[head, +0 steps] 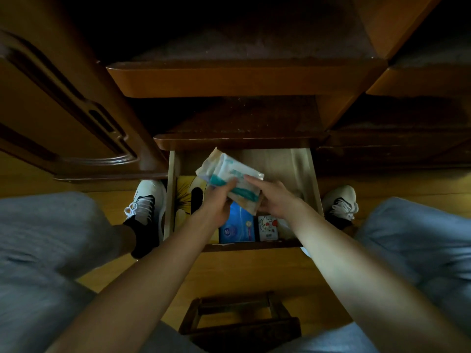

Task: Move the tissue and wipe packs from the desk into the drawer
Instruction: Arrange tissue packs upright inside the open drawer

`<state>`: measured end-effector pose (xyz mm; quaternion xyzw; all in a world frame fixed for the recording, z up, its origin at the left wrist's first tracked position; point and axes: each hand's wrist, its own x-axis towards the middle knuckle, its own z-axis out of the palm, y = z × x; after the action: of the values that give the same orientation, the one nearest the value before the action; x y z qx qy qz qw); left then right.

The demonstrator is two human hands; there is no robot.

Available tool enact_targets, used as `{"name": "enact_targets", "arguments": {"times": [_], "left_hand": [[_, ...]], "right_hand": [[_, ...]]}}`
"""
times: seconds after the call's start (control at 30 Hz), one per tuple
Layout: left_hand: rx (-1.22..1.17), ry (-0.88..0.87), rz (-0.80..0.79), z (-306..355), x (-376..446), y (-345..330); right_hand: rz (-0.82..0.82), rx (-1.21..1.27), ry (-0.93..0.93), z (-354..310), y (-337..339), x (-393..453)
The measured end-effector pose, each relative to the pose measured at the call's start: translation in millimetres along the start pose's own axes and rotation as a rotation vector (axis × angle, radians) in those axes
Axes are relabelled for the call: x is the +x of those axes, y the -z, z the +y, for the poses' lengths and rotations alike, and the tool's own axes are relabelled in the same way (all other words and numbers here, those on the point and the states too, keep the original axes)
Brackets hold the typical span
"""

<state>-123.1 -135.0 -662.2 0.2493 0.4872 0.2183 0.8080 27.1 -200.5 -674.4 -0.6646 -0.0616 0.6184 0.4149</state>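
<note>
You hold a soft white plastic pack with teal print [230, 178] over the open light-wood drawer [302, 174] at the centre of the frame, tilted so its upper-left corner points towards the dark desk edge [229, 141] above. Your left hand [216, 202] grips the pack from below, thumb curled over its near edge, probably so the weight sits in the palm while you steer. Your right hand [274, 197] reaches in from the right; its fingers are nearly straight, the tips resting on the pack's right edge and the rest tucked under the pack, more a guide than a grip, though the thumb is hidden, so you cannot be sure.

Below the pack, three things already lie in the drawer: a yellow box with a black-and-white picture [187, 197] on the left, a blue flat pack [237, 226] in the middle and a small white pack with a red-and-black cartoon print [267, 228] to its right, all against the drawer's near wall. That leaves the far part of the drawer, upper right of the packs, bare, and it looks like the sensible place to set this one. The pack is soft, so two hands help to lay it flat rather than crumpled.
</note>
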Motion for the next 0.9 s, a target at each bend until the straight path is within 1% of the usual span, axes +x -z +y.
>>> {"name": "enact_targets", "arguments": {"times": [0.07, 0.23, 0.3, 0.37, 0.43, 0.5, 0.57, 0.67, 0.73, 0.8, 0.9], "left_hand": [[0.168, -0.008, 0.028, -2.5, 1.4, 0.8], [0.326, -0.03, -0.016, -8.1, 5.3, 3.1], [0.369, -0.09, 0.022, -9.8, 7.8, -1.6], [0.34, -0.114, 0.155, -8.0, 14.2, -3.8], [0.326, -0.139, 0.312, -1.5, 21.2, 2.0], [0.417, -0.193, 0.388, 5.7, 28.7, 13.4], [0.49, -0.245, 0.41, 10.5, 34.2, 23.8], [0.602, -0.289, 0.37, 8.9, 37.6, 34.8], [0.668, -0.323, 0.33, 3.5, 38.4, 40.5], [0.721, -0.36, 0.32, 0.3, 37.7, 43.8], [0.805, -0.396, 0.31, -0.6, 37.8, 45.2]], "right_hand": [[0.082, 0.01, 0.044, 4.9, 3.4, -1.5], [0.056, 0.059, 0.162, -1.9, 23.7, -7.9], [0.161, 0.023, 0.221, -11.4, 28.7, -7.3], [0.296, -0.11, 0.298, -22.8, 36.2, -4.7], [0.398, -0.3, 0.358, -29.1, 47.1, 2.4], [0.502, -0.42, 0.394, -31.6, 56.6, 12.3], [0.576, -0.493, 0.423, -32.9, 62.7, 22.1], [0.541, -0.554, 0.366, -39.1, 68.6, 38.4], [0.51, -0.732, 0.284, -41.4, 71.0, 49.3], [0.528, -0.913, 0.214, -41.0, 71.4, 57.7], [0.595, -1.081, 0.241, -35.6, 70.4, 69.1]]}}
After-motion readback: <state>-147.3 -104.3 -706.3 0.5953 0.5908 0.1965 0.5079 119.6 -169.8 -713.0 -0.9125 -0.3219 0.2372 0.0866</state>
